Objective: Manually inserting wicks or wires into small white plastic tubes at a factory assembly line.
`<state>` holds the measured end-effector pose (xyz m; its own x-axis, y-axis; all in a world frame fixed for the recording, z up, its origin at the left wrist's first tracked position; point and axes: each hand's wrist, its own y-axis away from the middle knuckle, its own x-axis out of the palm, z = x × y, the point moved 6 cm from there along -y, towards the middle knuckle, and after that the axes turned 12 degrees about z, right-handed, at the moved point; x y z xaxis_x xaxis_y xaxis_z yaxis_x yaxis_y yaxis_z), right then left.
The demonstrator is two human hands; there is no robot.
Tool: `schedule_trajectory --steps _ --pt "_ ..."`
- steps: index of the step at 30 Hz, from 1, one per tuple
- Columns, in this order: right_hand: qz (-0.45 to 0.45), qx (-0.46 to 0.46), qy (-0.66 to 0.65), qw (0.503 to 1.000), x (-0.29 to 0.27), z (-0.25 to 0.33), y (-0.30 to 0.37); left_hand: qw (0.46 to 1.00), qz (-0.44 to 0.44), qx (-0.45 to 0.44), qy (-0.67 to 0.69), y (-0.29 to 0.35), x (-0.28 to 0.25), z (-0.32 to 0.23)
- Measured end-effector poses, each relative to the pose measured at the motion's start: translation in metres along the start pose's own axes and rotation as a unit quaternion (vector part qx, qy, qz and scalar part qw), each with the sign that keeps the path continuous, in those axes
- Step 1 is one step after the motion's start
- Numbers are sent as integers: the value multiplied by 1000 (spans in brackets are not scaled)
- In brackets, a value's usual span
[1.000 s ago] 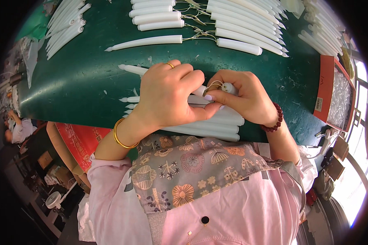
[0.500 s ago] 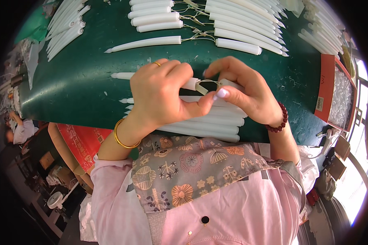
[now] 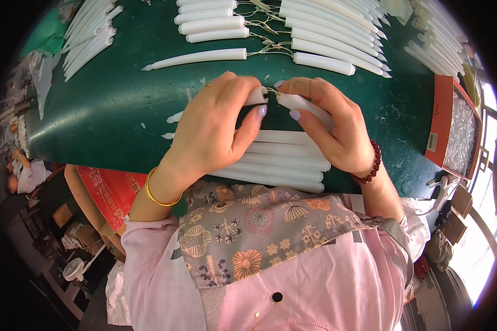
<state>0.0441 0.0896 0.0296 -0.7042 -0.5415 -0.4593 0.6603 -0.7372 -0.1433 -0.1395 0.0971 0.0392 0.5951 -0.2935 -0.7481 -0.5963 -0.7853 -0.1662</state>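
Note:
My left hand [image 3: 212, 124] is closed round a white electric taper candle [image 3: 255, 98]; its pointed tip sticks out on the left, and its dark-edged open end faces right. In my right hand [image 3: 342, 132], between thumb and fingers, is a white candle tube [image 3: 303, 105] with its end turned toward the other one. Thin pale wires [image 3: 271, 91] span the short gap between the two ends. Just below my hands lies a stack of white taper candles [image 3: 287, 163], partly covered by my left hand and wrist.
Beyond my hands, wired candle pairs lie in rows, the nearest being a left candle [image 3: 204, 57] and a right candle [image 3: 324, 62]. More candles [image 3: 88, 49] lie far left. A red box [image 3: 439, 116] holding clear plastic stands right. Another person [image 3: 33, 176] sits far left.
Both hands have moved slightly away from my body with the candle parts. The left candle now tilts upward to the right, and the pale tab at its end no longer shows.

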Motion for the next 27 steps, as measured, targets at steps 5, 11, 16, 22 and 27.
schedule_trajectory --steps 5,11,16,22,27 --pt "6 66 -90 994 3 -1 1 998 10 39 -48 3 0 -4" --pt "25 32 -62 997 5 -2 1 999 32 22 -20 6 -1 -1" --pt "25 44 -81 995 8 -5 0 1000 4 -11 19 8 1 3" --pt "82 56 -123 988 7 -9 -1 999 30 -12 -5 10 5 8" --pt "159 81 -51 983 0 -5 2 996 62 4 -58 14 8 7"
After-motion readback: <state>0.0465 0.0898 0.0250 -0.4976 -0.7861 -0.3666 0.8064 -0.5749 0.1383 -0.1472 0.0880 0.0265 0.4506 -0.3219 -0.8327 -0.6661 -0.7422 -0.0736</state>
